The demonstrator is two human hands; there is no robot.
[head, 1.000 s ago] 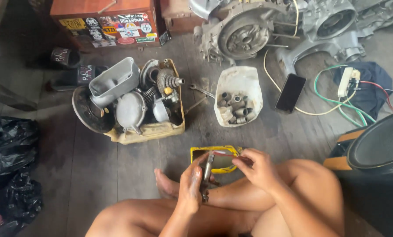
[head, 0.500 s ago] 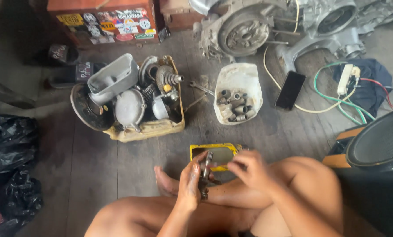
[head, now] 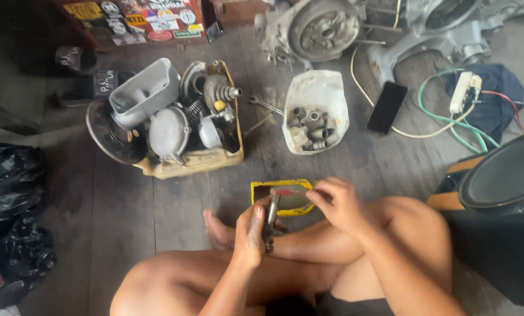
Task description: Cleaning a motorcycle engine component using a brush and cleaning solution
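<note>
I see my left hand clenched around a metal ratchet handle held upright, while my right hand pinches a grey part onto its top, just over the yellow tray, with the white tub of sockets at twelve o'clock within reach.

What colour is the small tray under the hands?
Yellow; the small rectangular tray shows best in the head view.
</note>
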